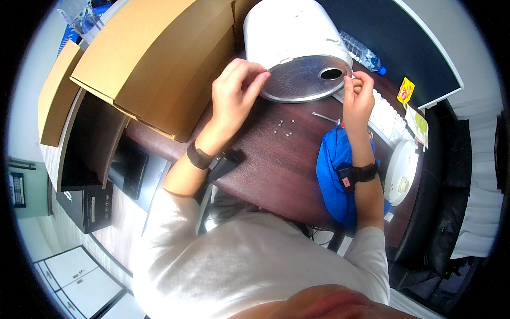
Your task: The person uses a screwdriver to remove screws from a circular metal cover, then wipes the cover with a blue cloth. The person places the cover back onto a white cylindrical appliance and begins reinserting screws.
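A white cylindrical appliance (292, 32) lies on its side on the dark reddish-brown table (265, 170), its end toward me. A round metal plate (292, 85) with an oval hole sits at that end. My left hand (232, 95) pinches the plate's left edge between thumb and fingertips. At the right edge, near the hole, my right hand (359, 98) pinches the plate too. Several small screws (281, 124) lie on the table below the plate. Beside them is a screwdriver (325, 118), its handle end hidden near a blue cloth (334, 178) under my right forearm.
Large cardboard boxes (154, 69) stand close on the left. To the right are a white keyboard (387, 117), a round white cover (401, 173) and a yellow packet (405, 90). Behind are a plastic bottle (361, 52) and a dark monitor (404, 48).
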Demonstrator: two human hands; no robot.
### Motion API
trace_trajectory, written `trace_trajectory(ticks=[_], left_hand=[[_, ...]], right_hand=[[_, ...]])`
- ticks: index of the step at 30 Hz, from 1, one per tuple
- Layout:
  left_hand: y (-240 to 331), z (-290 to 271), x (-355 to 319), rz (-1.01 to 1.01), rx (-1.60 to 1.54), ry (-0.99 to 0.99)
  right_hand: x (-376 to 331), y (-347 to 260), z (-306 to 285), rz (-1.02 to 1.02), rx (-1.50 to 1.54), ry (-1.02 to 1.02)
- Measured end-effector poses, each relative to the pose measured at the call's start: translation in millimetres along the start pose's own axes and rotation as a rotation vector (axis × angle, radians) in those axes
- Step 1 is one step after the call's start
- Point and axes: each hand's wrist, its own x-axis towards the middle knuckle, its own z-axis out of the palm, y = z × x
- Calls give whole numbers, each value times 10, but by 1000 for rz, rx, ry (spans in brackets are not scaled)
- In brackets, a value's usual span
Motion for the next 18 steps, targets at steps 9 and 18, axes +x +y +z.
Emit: trace_trajectory(ticks=[9, 18], left_hand=[[-29, -9, -10, -71, -24, -24], [-32, -12, 44, -13, 16, 14]], right_hand=[[13, 85, 21, 99, 172, -40], [43, 210, 48, 181, 274, -49]])
